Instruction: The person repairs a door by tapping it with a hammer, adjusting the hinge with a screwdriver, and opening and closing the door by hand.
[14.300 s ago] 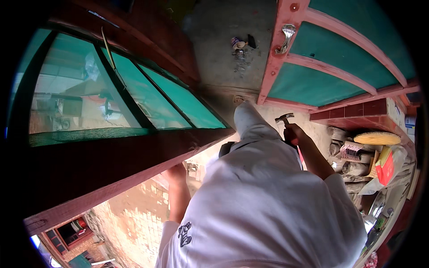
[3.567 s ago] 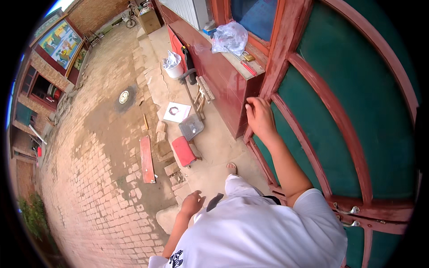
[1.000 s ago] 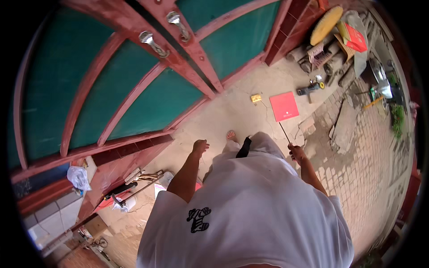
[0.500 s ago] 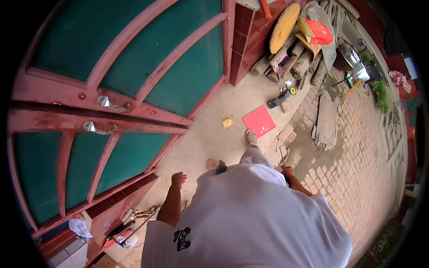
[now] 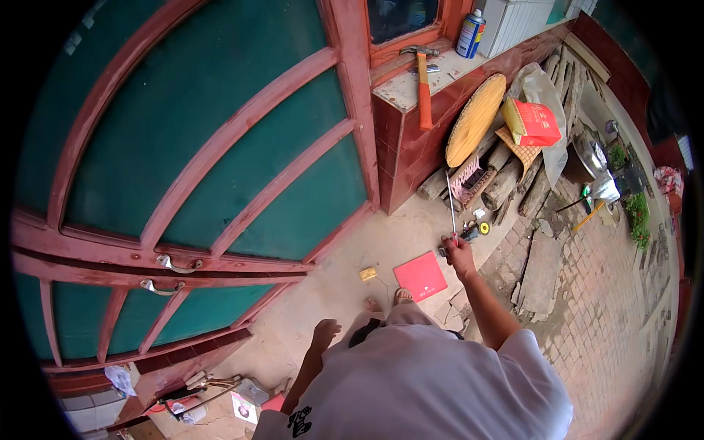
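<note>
Now, rod: thin metal rod [image 5: 451, 213], long axis upright, tip at 12 o'clock.
Right hand [image 5: 459, 253]: clamped on rod's lower end.
Left hand [image 5: 325, 334]: fingers loosely apart, holding nothing.

A long, thin metal rod [image 5: 451, 213] with a reddish grip at its lower end, held upright in the right hand [image 5: 460, 253], which is closed around the grip. The shaft points up and away from the person, above the concrete floor [image 5: 345, 293], near the stacked logs [image 5: 506, 180].
</note>
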The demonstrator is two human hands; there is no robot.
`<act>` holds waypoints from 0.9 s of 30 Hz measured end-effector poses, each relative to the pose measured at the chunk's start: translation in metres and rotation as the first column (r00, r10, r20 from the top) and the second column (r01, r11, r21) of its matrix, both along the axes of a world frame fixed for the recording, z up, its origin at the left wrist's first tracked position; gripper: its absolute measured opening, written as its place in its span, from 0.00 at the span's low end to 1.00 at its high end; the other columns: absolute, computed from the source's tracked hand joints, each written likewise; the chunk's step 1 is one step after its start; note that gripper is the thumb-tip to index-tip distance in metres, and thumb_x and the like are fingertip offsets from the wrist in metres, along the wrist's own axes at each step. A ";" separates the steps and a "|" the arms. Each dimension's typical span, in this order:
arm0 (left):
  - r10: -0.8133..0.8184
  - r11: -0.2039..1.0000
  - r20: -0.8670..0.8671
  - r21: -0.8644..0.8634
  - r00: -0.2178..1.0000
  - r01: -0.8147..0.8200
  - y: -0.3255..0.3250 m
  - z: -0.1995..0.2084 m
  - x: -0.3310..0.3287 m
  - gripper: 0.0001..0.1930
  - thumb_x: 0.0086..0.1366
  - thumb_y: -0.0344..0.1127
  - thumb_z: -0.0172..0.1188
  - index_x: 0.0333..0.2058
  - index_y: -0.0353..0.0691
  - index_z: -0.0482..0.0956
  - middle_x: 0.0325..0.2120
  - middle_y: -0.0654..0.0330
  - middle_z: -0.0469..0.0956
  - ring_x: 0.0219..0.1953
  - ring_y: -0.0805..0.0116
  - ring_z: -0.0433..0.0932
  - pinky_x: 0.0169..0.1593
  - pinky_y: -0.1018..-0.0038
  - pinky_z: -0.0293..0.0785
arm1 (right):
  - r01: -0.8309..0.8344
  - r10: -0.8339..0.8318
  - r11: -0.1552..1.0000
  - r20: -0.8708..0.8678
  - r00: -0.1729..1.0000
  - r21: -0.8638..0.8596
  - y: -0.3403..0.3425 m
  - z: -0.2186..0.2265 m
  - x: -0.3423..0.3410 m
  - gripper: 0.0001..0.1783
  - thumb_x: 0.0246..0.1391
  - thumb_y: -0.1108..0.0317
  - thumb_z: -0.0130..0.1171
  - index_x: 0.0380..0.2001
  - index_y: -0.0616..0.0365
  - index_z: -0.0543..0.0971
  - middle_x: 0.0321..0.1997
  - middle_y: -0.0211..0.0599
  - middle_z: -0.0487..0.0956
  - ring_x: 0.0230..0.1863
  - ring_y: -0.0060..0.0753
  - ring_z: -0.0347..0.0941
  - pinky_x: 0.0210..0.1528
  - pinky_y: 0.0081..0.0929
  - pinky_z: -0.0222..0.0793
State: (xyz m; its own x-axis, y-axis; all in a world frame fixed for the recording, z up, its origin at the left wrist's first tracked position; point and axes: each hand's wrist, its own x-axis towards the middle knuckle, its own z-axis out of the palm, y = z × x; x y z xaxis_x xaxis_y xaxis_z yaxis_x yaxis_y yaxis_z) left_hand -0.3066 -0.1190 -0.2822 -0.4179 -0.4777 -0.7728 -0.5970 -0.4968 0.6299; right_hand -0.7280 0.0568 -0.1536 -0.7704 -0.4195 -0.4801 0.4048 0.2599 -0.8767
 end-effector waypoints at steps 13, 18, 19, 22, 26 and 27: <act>-0.167 0.986 -0.650 -0.119 0.742 0.118 -0.082 0.229 -0.405 0.19 0.65 0.45 0.51 0.47 0.36 0.69 0.46 0.56 0.73 0.48 0.68 0.71 0.48 0.72 0.67 | 0.093 -0.121 0.986 -0.208 0.971 -0.137 -0.057 0.079 -0.067 0.15 0.54 0.61 0.58 0.18 0.52 0.67 0.13 0.20 0.64 0.13 0.14 0.56 0.15 0.17 0.51; 0.281 0.905 -0.671 0.423 0.686 0.044 -0.098 0.241 -0.525 0.18 0.64 0.47 0.53 0.43 0.38 0.70 0.39 0.57 0.75 0.41 0.71 0.73 0.41 0.76 0.70 | 0.097 -0.123 0.987 -0.220 0.968 -0.129 -0.086 0.072 -0.156 0.17 0.54 0.61 0.57 0.16 0.52 0.66 0.11 0.20 0.62 0.13 0.14 0.56 0.16 0.18 0.52; 0.291 0.902 -0.661 0.431 0.691 0.032 -0.097 0.244 -0.536 0.18 0.64 0.47 0.53 0.43 0.38 0.70 0.39 0.57 0.75 0.41 0.71 0.73 0.41 0.76 0.70 | 0.093 -0.111 0.991 -0.213 0.971 -0.095 -0.088 0.070 -0.173 0.18 0.54 0.61 0.57 0.15 0.52 0.66 0.11 0.20 0.62 0.13 0.14 0.56 0.16 0.18 0.52; 0.155 0.986 -0.669 0.058 0.727 -0.156 -0.081 0.266 -0.553 0.16 0.66 0.47 0.50 0.38 0.38 0.72 0.17 0.69 0.65 0.16 0.84 0.59 0.20 0.86 0.54 | 0.015 -0.035 0.997 -0.264 0.964 -0.078 -0.098 0.074 -0.231 0.18 0.53 0.62 0.58 0.15 0.55 0.66 0.13 0.20 0.60 0.16 0.15 0.53 0.18 0.20 0.51; 0.100 0.968 -0.549 -0.139 0.830 -0.209 -0.082 0.300 -0.560 0.15 0.67 0.46 0.49 0.37 0.37 0.73 0.17 0.69 0.65 0.16 0.84 0.56 0.19 0.85 0.50 | -0.077 0.074 0.997 -0.336 0.939 0.003 -0.101 0.101 -0.291 0.15 0.53 0.64 0.59 0.18 0.58 0.69 0.15 0.20 0.61 0.20 0.15 0.53 0.22 0.19 0.52; 0.041 0.966 -0.531 -0.194 0.846 -0.169 -0.086 0.308 -0.557 0.14 0.67 0.44 0.49 0.35 0.37 0.72 0.17 0.69 0.64 0.17 0.84 0.56 0.20 0.85 0.51 | -0.092 0.091 0.996 -0.325 0.941 0.012 -0.103 0.107 -0.302 0.15 0.53 0.64 0.59 0.18 0.58 0.69 0.15 0.20 0.61 0.20 0.15 0.53 0.22 0.19 0.52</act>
State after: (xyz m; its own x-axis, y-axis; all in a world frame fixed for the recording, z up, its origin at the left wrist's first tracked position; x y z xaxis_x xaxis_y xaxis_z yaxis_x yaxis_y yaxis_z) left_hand -0.8639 -0.2051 0.0258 -0.6636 -0.6751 -0.3223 -0.1029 -0.3444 0.9332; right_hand -1.0302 -0.0463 -0.0464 -0.8424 -0.4967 -0.2087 0.0724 0.2795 -0.9574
